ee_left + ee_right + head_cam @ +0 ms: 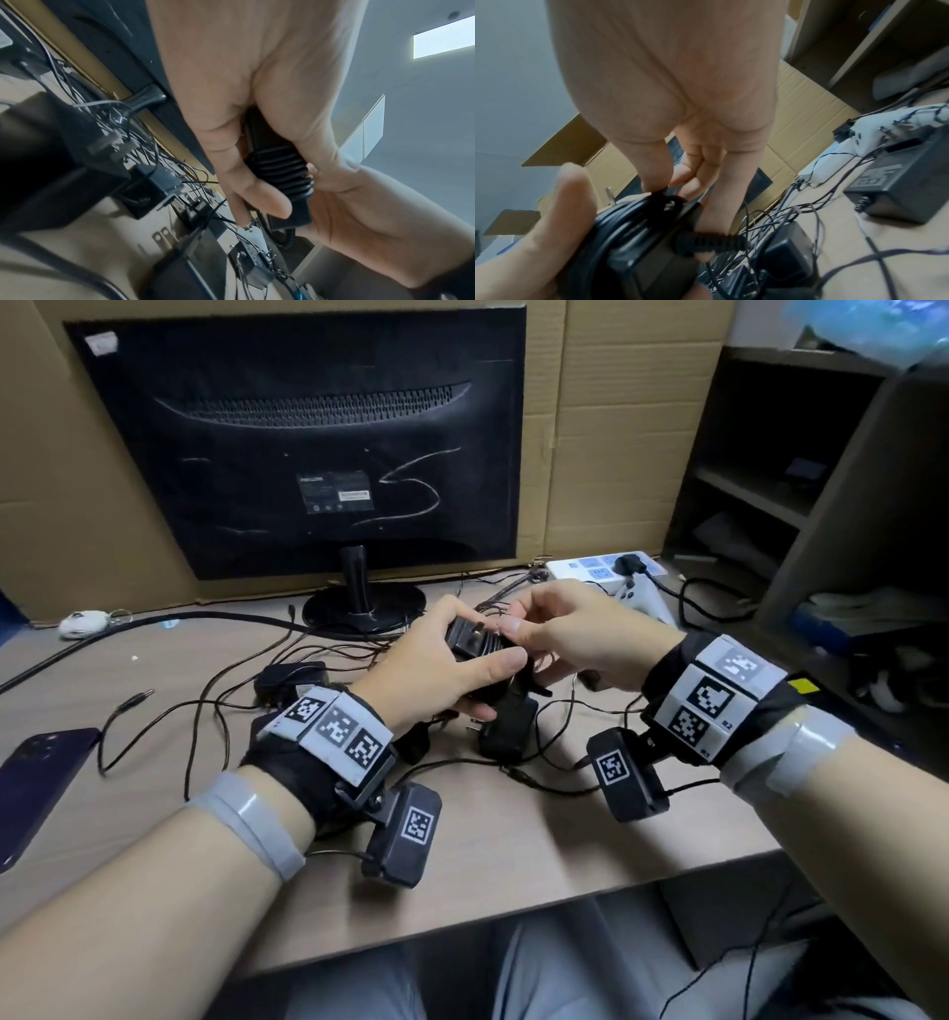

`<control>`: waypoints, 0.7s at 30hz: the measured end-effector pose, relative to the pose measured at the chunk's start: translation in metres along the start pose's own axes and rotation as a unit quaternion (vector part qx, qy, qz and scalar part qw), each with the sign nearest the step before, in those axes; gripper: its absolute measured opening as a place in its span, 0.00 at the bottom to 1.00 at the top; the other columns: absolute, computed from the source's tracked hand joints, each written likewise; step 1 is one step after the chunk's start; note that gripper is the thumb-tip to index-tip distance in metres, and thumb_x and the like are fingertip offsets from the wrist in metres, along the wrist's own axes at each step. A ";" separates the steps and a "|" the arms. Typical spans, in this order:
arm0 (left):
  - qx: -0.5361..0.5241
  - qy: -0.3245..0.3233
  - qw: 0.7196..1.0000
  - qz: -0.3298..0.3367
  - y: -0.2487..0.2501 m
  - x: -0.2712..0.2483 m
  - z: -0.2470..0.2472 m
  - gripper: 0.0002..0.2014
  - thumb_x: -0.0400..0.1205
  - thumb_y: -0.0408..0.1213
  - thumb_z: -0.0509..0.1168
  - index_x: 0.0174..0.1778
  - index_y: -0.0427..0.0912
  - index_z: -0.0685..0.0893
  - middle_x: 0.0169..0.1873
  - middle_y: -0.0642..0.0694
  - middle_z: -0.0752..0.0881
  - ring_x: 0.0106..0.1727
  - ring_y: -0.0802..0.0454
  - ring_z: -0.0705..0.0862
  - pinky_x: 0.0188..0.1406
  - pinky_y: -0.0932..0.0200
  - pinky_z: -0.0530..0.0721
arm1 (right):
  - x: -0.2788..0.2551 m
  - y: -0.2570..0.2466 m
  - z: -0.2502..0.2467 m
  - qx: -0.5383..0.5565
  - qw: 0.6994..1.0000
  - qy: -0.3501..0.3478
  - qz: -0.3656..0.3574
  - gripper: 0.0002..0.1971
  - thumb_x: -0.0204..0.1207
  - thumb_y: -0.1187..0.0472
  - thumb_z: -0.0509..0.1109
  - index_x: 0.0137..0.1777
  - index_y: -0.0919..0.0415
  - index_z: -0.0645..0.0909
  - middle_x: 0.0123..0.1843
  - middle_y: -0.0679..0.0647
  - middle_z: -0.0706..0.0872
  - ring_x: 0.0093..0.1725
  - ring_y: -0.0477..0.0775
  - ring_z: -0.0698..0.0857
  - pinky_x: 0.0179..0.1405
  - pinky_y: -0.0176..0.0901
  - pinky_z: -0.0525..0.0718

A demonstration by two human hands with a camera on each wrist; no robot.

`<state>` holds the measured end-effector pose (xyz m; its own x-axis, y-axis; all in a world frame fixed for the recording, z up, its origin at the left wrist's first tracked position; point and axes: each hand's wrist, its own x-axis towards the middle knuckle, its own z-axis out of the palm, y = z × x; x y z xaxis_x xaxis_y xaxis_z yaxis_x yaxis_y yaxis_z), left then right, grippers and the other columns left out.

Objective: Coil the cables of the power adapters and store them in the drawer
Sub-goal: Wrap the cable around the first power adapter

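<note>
Above the desk (488,839), the left hand (436,680) grips an adapter (475,642) steady for winding. The right hand (575,634) pinches its cable (659,200) against the body, likely to keep the coil tight.

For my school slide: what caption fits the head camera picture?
Two hands wrap a cable around a black adapter over a messy desk.

Both hands' (436,670) grip closed, touching.

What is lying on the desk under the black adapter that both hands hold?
Under the black power adapter lie another black plastic adapter and thin black tangled cables. The left hand and right hand cover the rest.
</note>
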<state>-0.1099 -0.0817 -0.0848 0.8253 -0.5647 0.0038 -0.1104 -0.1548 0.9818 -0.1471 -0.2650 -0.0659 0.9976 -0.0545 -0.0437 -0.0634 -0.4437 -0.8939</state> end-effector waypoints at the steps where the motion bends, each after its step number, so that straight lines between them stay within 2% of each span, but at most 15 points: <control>1: 0.002 -0.008 1.000 -0.003 0.000 0.002 0.003 0.21 0.79 0.40 0.80 0.62 0.43 0.79 0.53 0.43 0.85 0.44 0.58 0.92 0.43 0.37 0.95 | -0.002 0.003 -0.002 -0.001 1.000 0.004 0.008 0.08 0.88 0.56 0.70 0.55 0.62 0.81 0.46 0.59 0.84 0.41 0.51 0.83 0.35 0.43 0.89; 3: 0.016 -0.020 1.000 -0.007 0.002 0.005 0.010 0.19 0.81 0.42 0.79 0.63 0.46 0.80 0.53 0.44 0.86 0.42 0.59 0.91 0.41 0.42 0.95 | -0.007 0.008 -0.007 -0.002 0.999 0.027 0.020 0.09 0.89 0.56 0.68 0.56 0.64 0.82 0.46 0.58 0.83 0.40 0.48 0.82 0.29 0.36 0.85; 6: 0.035 -0.039 0.999 0.001 0.003 0.009 0.021 0.20 0.83 0.40 0.77 0.67 0.44 0.79 0.53 0.47 0.87 0.39 0.64 0.90 0.38 0.52 0.94 | -0.011 0.017 -0.015 -0.001 0.998 0.044 0.040 0.09 0.89 0.55 0.67 0.56 0.61 0.81 0.45 0.55 0.84 0.38 0.46 0.83 0.31 0.38 0.87; 8: 0.048 -0.049 0.998 0.003 0.003 0.011 0.026 0.19 0.84 0.40 0.77 0.67 0.44 0.79 0.52 0.47 0.88 0.40 0.66 0.90 0.39 0.52 0.95 | -0.015 0.021 -0.020 0.009 0.998 0.040 0.056 0.07 0.89 0.56 0.68 0.54 0.60 0.80 0.43 0.55 0.83 0.37 0.47 0.82 0.34 0.42 0.89; 11: 0.061 -0.058 0.996 -0.004 0.002 0.012 0.035 0.18 0.82 0.43 0.78 0.65 0.47 0.81 0.53 0.45 0.90 0.43 0.63 0.91 0.38 0.51 0.93 | -0.021 0.028 -0.027 0.018 0.996 0.043 0.076 0.07 0.89 0.58 0.67 0.54 0.62 0.81 0.42 0.56 0.83 0.37 0.49 0.83 0.32 0.43 0.88; 15: 0.009 -0.057 0.998 -0.037 -0.002 0.009 0.056 0.21 0.82 0.39 0.78 0.67 0.41 0.80 0.59 0.38 0.89 0.44 0.57 0.92 0.34 0.50 0.93 | -0.037 0.037 -0.040 0.011 0.996 0.016 0.089 0.06 0.88 0.59 0.69 0.54 0.62 0.83 0.45 0.58 0.83 0.41 0.51 0.83 0.33 0.43 0.89; 17: -0.026 -0.072 0.995 -0.066 -0.005 0.006 0.069 0.21 0.82 0.36 0.78 0.67 0.39 0.80 0.60 0.36 0.89 0.47 0.53 0.93 0.36 0.49 0.93 | -0.050 0.045 -0.048 0.008 0.996 0.001 0.085 0.04 0.86 0.60 0.70 0.53 0.62 0.83 0.45 0.59 0.83 0.41 0.52 0.82 0.37 0.48 0.93; 19: -0.044 -0.086 0.992 -0.082 -0.008 0.003 0.086 0.20 0.81 0.33 0.79 0.66 0.40 0.81 0.60 0.37 0.89 0.49 0.51 0.94 0.38 0.47 0.94 | -0.066 0.056 -0.054 -0.011 0.996 0.018 0.081 0.06 0.86 0.58 0.72 0.55 0.62 0.83 0.44 0.56 0.84 0.39 0.51 0.83 0.40 0.51 0.94; 21: -0.057 -0.085 0.991 -0.091 -0.012 0.000 0.106 0.20 0.80 0.33 0.79 0.66 0.40 0.81 0.60 0.37 0.89 0.49 0.50 0.94 0.38 0.46 0.94 | -0.081 0.069 -0.059 -0.031 0.996 0.044 0.076 0.10 0.86 0.53 0.72 0.55 0.60 0.83 0.43 0.52 0.85 0.37 0.50 0.85 0.38 0.49 0.92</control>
<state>-0.1667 -0.1658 -0.1169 0.7200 -0.6654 -0.1972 0.1032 -0.1784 0.9785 -0.2345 -0.3445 -0.0980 0.9702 -0.2020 -0.1341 -0.2172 -0.4782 -0.8510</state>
